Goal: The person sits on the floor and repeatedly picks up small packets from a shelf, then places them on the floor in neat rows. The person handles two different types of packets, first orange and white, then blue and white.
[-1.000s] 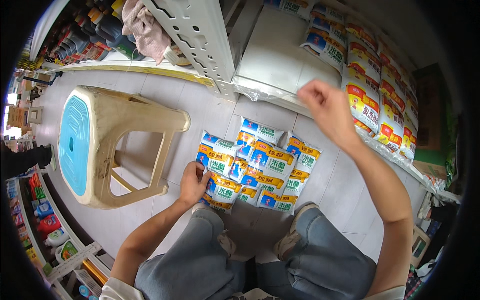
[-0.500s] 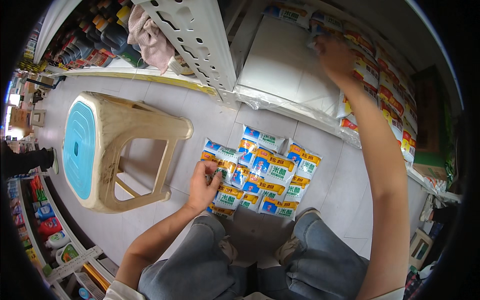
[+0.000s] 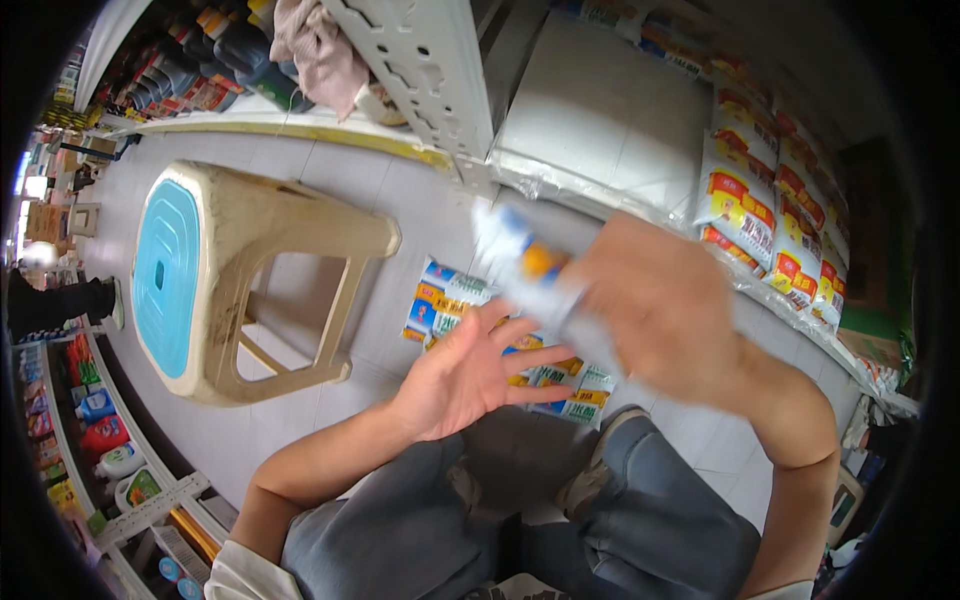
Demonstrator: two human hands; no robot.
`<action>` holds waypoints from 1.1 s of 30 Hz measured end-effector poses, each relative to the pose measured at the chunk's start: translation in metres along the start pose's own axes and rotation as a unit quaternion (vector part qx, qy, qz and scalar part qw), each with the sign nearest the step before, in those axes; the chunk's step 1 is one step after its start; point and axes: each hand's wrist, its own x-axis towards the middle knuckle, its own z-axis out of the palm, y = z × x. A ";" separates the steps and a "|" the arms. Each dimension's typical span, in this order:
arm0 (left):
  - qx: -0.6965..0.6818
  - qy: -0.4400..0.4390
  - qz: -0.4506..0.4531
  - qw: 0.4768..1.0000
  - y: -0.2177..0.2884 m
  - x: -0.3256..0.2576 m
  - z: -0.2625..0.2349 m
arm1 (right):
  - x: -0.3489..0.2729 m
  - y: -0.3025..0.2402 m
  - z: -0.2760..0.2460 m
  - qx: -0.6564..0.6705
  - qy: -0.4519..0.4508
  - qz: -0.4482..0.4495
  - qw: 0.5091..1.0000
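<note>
Blurred by motion, my right hand (image 3: 660, 315) is closed on a white, blue and yellow vinegar pouch (image 3: 525, 258), holding it in the air above the floor. My left hand (image 3: 465, 375) is open below and left of it, palm up with fingers spread and nothing in it. Under both hands lies a pile of matching vinegar pouches (image 3: 440, 300) on the grey floor, partly hidden by my hands and the held pouch.
A low white shelf (image 3: 610, 110) at the upper right holds stacked red and yellow pouches (image 3: 740, 200) and some blue ones at its back. Left stands a beige stool (image 3: 290, 215) with a blue top. A perforated white post (image 3: 430, 80) rises beside shelved dark bottles (image 3: 240, 60).
My right hand has come back from the shelf toward me with a vinegar pouch. My left hand has lifted off the pile and turned palm up, fingers spread. The view has shifted slightly.
</note>
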 end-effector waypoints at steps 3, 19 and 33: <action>-0.037 0.077 -0.077 0.993 -0.003 -0.009 -0.001 | -0.035 -0.042 0.040 0.033 -0.066 -0.133 0.988; 0.044 0.065 -0.034 0.996 0.008 -0.002 -0.027 | -0.053 0.018 0.032 0.501 -0.129 0.515 0.683; 0.334 0.208 -0.105 0.913 0.010 0.004 -0.035 | -0.068 0.035 0.064 0.427 -0.107 0.580 0.686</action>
